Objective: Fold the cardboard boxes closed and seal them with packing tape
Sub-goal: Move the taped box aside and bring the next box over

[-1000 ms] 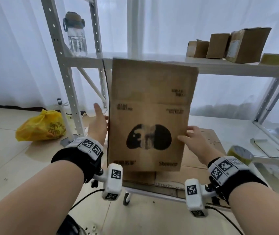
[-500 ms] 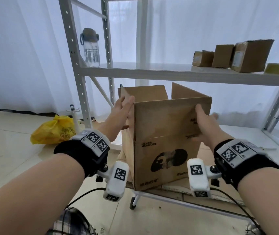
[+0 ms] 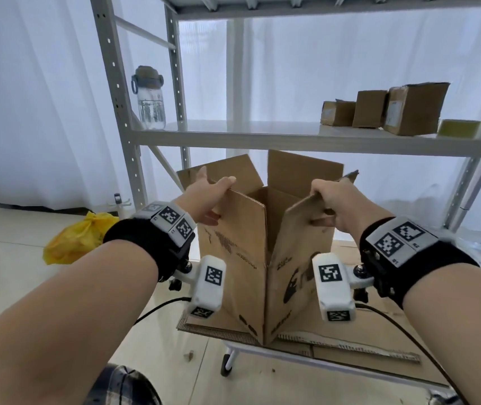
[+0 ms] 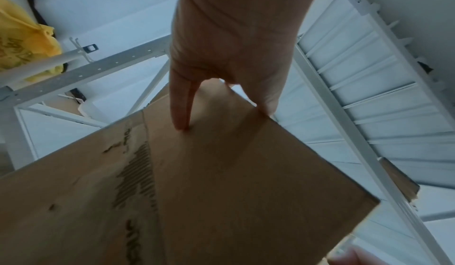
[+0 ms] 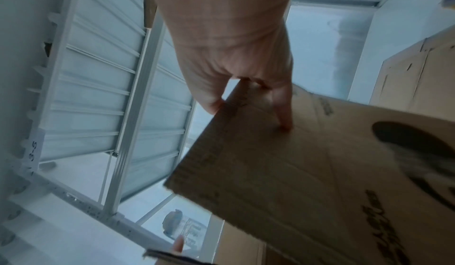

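A brown cardboard box [image 3: 251, 267] stands upright on flat cardboard sheets [image 3: 359, 331] on the low shelf, one corner turned toward me and its top flaps up. My left hand [image 3: 210, 197] grips the near left flap [image 4: 221, 162], thumb outside and fingers over its top edge. My right hand [image 3: 330, 200] grips the near right flap [image 5: 283, 162] the same way. The far flaps [image 3: 300, 173] stand upright behind. The box interior shows between the hands. No tape roll is in view.
A metal shelf [image 3: 262, 135] runs just above the box, carrying a water bottle [image 3: 150, 97] and three small cardboard boxes [image 3: 385, 111]. A shelf post [image 3: 116, 97] rises at left. A yellow plastic bag [image 3: 78, 238] lies on the floor.
The flat box has been opened into shape and turned corner-on to me. Both hands have moved from its sides up to the two near top flaps and taken hold of them.
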`<state>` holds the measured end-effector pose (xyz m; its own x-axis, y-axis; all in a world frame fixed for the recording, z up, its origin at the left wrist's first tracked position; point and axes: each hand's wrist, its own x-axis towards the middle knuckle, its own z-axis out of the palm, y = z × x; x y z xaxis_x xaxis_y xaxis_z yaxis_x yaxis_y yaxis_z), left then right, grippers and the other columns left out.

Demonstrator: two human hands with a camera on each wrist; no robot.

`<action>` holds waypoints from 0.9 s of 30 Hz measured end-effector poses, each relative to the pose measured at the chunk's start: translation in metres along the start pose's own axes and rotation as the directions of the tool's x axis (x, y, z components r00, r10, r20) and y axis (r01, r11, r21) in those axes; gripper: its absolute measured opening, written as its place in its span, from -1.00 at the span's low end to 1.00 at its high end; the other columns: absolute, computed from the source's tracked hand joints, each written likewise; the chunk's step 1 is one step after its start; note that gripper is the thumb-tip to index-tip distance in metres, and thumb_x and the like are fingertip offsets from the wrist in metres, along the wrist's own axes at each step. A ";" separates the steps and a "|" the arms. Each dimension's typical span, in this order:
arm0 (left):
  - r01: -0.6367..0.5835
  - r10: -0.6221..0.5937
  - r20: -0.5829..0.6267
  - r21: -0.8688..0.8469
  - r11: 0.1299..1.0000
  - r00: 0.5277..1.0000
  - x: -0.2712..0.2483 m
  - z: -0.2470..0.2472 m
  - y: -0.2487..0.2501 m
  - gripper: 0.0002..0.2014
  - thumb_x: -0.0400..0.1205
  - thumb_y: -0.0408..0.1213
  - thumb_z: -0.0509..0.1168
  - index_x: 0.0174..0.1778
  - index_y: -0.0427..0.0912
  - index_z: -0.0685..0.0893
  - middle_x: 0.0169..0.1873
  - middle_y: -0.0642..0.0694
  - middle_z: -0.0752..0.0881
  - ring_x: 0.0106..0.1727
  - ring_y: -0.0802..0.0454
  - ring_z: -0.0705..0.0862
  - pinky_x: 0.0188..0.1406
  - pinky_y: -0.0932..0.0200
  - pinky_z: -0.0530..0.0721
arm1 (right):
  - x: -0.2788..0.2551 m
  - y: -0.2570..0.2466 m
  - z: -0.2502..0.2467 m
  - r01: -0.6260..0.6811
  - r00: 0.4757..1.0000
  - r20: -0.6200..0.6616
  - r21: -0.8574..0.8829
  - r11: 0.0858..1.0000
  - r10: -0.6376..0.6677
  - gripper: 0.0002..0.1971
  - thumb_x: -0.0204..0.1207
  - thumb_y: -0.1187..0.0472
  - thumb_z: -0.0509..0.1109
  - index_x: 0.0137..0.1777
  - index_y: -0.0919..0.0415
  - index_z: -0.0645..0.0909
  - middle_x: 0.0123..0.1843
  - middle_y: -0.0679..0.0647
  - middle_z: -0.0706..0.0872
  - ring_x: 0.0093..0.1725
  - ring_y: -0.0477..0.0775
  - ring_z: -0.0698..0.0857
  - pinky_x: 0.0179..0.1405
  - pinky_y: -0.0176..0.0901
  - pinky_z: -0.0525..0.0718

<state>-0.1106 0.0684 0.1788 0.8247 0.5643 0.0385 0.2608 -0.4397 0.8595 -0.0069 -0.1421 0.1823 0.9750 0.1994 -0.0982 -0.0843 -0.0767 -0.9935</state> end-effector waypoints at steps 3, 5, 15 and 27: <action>0.021 -0.006 -0.175 0.082 0.996 0.985 0.016 -0.010 -0.016 -0.03 0.52 0.30 0.26 0.66 0.13 -0.23 0.65 -0.29 -0.20 0.58 -0.42 0.20 0.47 -0.32 0.35 | 0.011 0.004 -0.013 0.078 0.992 -0.095 -0.053 0.996 -0.082 -0.41 0.54 0.49 0.22 0.58 0.26 0.23 0.06 0.22 0.48 -0.07 0.15 0.59 -0.48 -0.10 0.73; 0.056 -0.036 -0.251 0.073 0.996 0.967 0.021 -0.018 -0.027 0.01 0.52 0.30 0.26 0.65 0.10 -0.30 0.64 -0.29 -0.29 0.64 -0.39 0.00 0.54 -0.34 0.13 | 0.015 0.010 -0.017 0.168 0.966 -0.161 -0.197 0.966 -0.201 -0.34 0.62 0.41 0.25 0.66 0.11 0.10 0.23 0.18 0.47 0.03 0.11 0.57 -0.37 -0.21 0.60; -0.059 0.015 -0.147 -0.303 0.951 0.989 0.044 -0.005 -0.046 -0.12 0.58 0.37 0.03 0.68 -0.03 -0.13 0.56 -0.10 0.28 0.56 -0.09 0.28 0.47 0.01 0.22 | -0.031 0.009 0.062 0.560 0.828 0.434 -0.635 0.532 -0.355 -0.20 0.21 -0.57 0.29 0.34 -0.07 0.47 0.38 0.11 0.46 0.19 0.02 0.57 0.12 -0.11 0.61; -0.341 0.303 -0.177 -0.261 0.903 0.937 0.069 -0.001 -0.037 -0.21 0.49 0.05 0.46 0.58 0.02 0.23 0.35 -0.01 0.45 0.30 0.06 0.49 0.12 0.24 0.50 | 0.007 -0.003 -0.005 0.543 0.831 0.365 -0.695 0.471 -0.420 -0.58 0.41 -0.08 0.55 0.08 0.07 0.45 0.02 0.02 0.61 -0.08 0.00 0.62 -0.24 -0.28 0.60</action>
<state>-0.0639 0.1248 0.1500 0.7627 0.5187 0.3863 -0.1766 -0.4076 0.8959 0.0014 -0.1457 0.1853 0.7708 0.5543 0.3141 0.6326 -0.6071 -0.4809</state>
